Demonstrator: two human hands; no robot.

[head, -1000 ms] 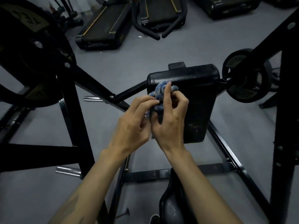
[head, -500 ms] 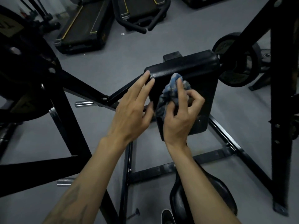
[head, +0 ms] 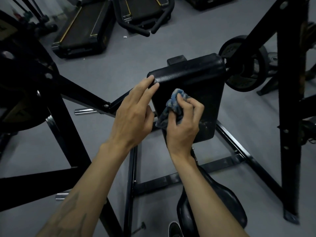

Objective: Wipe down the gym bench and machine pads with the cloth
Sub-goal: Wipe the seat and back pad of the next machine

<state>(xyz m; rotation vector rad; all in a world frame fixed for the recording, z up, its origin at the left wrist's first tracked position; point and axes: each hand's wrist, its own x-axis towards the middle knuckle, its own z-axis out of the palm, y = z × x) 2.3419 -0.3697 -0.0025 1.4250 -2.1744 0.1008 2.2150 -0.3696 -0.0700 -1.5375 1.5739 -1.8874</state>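
One cloth [head: 172, 106], one pad [head: 196, 86]: right hand [head: 183, 124] is clutching the bunched cloth against it; left hand's [head: 133, 117] straight fingers are touching its corner.

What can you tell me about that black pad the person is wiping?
The black pad is a thick, rounded-corner rectangle, seemingly covered in grained, slightly shiny vinyl, with pale scuffs near its lower edge. It stands tilted on the machine's black steel frame, above the grey floor. The left hand rests straight fingers on its upper left corner, while the right hand presses a crumpled blue cloth against its face.
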